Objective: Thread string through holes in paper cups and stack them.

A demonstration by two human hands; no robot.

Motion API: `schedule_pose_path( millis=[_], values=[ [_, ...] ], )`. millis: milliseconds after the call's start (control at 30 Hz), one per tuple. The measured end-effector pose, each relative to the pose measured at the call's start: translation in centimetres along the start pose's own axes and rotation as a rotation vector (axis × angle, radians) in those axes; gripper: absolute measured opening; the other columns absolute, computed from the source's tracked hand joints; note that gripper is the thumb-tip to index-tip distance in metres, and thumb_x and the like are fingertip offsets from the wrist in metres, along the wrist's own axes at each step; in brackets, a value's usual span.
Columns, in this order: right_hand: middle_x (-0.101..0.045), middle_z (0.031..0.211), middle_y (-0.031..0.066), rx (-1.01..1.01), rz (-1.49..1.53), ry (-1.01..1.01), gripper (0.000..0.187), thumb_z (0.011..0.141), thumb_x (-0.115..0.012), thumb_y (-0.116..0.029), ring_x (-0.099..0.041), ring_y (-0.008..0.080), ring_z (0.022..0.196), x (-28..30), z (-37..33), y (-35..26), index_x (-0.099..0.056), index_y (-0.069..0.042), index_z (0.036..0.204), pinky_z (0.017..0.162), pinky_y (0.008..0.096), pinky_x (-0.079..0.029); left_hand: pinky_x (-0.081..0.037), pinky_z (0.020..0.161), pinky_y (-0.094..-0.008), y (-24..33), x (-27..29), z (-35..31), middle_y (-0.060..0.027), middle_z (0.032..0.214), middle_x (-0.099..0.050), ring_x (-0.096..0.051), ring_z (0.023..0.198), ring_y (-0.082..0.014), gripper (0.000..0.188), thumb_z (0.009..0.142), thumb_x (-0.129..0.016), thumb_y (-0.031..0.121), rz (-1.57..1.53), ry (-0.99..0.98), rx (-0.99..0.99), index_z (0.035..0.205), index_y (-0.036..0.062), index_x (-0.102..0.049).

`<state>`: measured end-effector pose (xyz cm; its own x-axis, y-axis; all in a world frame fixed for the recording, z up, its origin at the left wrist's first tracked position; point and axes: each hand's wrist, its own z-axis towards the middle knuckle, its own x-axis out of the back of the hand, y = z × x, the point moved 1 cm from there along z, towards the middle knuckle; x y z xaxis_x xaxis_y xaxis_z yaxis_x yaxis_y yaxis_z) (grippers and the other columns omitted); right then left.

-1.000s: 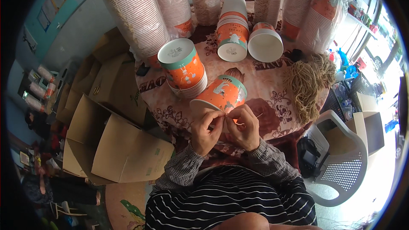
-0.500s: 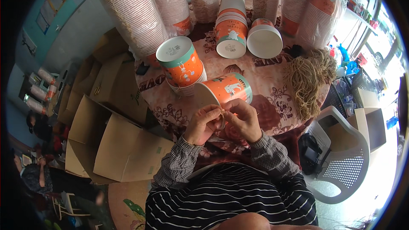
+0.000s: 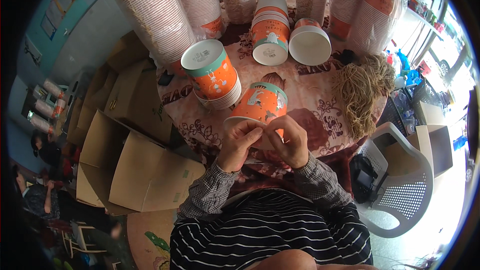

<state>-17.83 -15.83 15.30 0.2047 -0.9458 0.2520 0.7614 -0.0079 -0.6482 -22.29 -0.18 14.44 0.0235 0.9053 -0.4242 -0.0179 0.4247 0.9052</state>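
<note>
An orange paper bucket with a green base band and white figures lies tipped on the table, its open rim toward me. At the near side of this rim, my left hand is closed, thumb and fingers gripping the edge. Close against it, my right hand pinches with thumb and forefinger. What sits between the right fingertips is too small and covered to make out. Just left of the bucket stands a short upside-down stack of matching buckets. A heap of tan cords lies on the right of the table.
Tall wrapped bucket stacks line the table's far side. Another stack and a single bucket lie on their sides. Open cardboard boxes stand at the left, a grey plastic chair at the right. People are at far left.
The bucket has turned so that its base points farther away and its rim faces me more. Both hands stay at the rim, with the fingertips slightly shifted.
</note>
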Motion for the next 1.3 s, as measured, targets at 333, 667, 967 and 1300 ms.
schedule_pose_path(
  millis=[333,667,967,1300],
  values=[
    [-0.062,0.077,0.0043,-0.413,0.231,0.062,0.009,0.084,-0.065,-0.002,-0.062,0.0105,0.07,0.3,-1.7,0.6,-0.059,-0.001,0.091,0.062,0.0255,-0.049,-0.047,0.062,-0.0227,0.5,-1.3,-0.6,-0.0049,0.086,-0.061,-0.058,0.072,-0.0094,0.007,0.088,-0.061,0.003,0.8,0.16,-0.568,0.094,0.0003,-0.06],
    [-0.059,0.068,-0.0008,-0.621,0.455,-0.031,0.009,0.09,-0.061,-0.006,-0.053,0.0032,0.06,0.7,-1.7,-0.3,-0.057,-0.002,0.097,0.048,0.0206,-0.042,-0.044,0.063,-0.0199,0.0,-1.7,-0.8,-0.0013,0.086,-0.057,-0.053,0.071,-0.0048,0.008,0.095,-0.054,0.007,0.623,0.156,-0.554,0.099,0.0005,-0.053],
    [-0.06,0.073,0.0023,-0.549,0.284,-0.001,0.008,0.088,-0.063,-0.006,-0.054,0.0057,0.061,1.0,-1.8,-0.5,-0.059,-0.002,0.094,0.051,0.0213,-0.043,-0.046,0.068,-0.021,-0.5,-1.4,-1.0,-0.0026,0.087,-0.057,-0.055,0.075,-0.0072,0.01,0.096,-0.052,0.009,0.626,0.176,-0.522,0.102,0.0012,-0.05],
    [-0.061,0.072,0.003,-0.516,0.32,0.095,0.005,0.087,-0.061,-0.004,-0.053,0.0055,0.06,1.5,-2.3,0.2,-0.06,-0.001,0.091,0.053,0.0222,-0.042,-0.046,0.063,-0.0231,-0.3,-1.3,-1.2,-0.0028,0.079,-0.058,-0.056,0.071,-0.0085,0.008,0.096,-0.053,0.009,0.644,0.164,-0.432,0.098,0.0019,-0.052]
  ],
)
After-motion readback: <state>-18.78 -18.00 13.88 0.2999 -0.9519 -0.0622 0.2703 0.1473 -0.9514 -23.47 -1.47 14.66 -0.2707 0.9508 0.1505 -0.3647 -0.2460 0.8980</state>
